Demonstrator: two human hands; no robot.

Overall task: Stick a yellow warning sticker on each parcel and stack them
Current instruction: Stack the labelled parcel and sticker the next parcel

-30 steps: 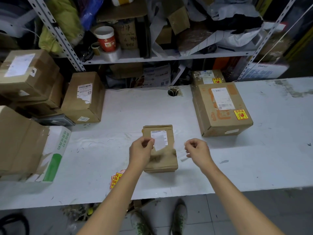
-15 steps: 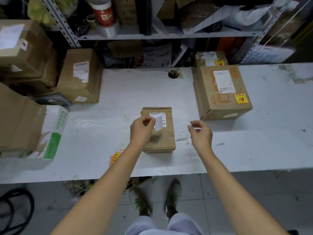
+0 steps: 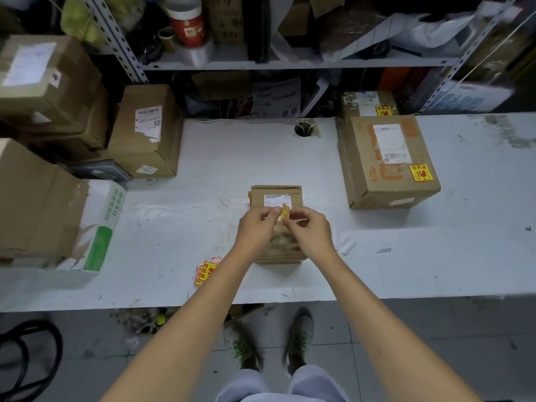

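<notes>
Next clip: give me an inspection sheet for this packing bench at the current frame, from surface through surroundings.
Surface: white worktable, scuffed, with a cable hole at the back.
Job's things: small parcel at centre, no yellow sticker visible on it; yellow sticker held above it; sticker pile near the front edge; large box on the right, already stickered; rear box behind it, also stickered.
Clutter: cartons massed on the left; red cup on the shelf.
Grippers: left hand and right hand both pinch the yellow sticker.
Cables: black cable looped on the floor.
Surroundings: metal shelving crammed with packaging; tiled floor.
</notes>
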